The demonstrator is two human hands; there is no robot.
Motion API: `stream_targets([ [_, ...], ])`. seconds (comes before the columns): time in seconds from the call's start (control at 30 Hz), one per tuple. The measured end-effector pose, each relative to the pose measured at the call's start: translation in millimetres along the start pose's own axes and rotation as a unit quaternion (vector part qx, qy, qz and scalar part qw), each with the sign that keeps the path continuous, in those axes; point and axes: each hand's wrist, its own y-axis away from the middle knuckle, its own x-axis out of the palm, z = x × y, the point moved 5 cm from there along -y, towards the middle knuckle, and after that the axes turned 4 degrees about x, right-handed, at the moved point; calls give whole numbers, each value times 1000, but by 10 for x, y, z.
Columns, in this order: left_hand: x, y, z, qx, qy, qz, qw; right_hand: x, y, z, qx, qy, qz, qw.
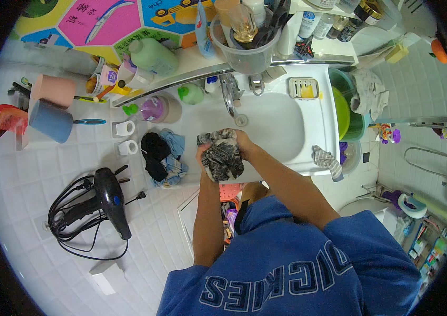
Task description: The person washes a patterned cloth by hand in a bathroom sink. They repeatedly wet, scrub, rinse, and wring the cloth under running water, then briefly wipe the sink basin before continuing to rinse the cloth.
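Observation:
Between my two hands is a bunched black-and-white patterned cloth [223, 158], held above the front left part of a white washbasin [276, 126]. My left hand [203, 156] grips its left side, the fingers partly covered by the fabric. On the opposite side my right hand [244, 143] closes around its upper right edge. A chrome faucet [229, 96] stands just beyond the cloth, above the drain [241, 120]. Black cloth [154, 156] and light blue cloth [174, 158] lie in a heap on the basin's left ledge. A striped grey sock [328, 160] hangs over the right front corner.
A pump bottle with purple label [154, 108] and a green-topped bottle [191, 94] stand behind left. A soap dish [303, 88] holds yellow soap. Green basins [341, 112] are beyond the right edge. A black hair dryer [109, 201] hangs on the left wall. A crowded shelf [191, 71] runs behind.

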Motion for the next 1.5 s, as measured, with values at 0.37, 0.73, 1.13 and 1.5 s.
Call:
stream_targets([
  [0.37, -8, -12, 46, 144, -391, -237, 878, 293, 447, -11, -329, 343, -253, 843],
  [0.73, -185, -60, 355, 49, -94, -29, 994, -888, -39, 215, 9, 317, -184, 930],
  [1.13, -414, 397, 109, 129, 15, -75, 989, -1893, 397, 2190, -311, 630, -445, 556],
  [1.5, -400, 486, -2, 156, 41, -83, 983, -1456, 501, 1785, -372, 608, -355, 605],
])
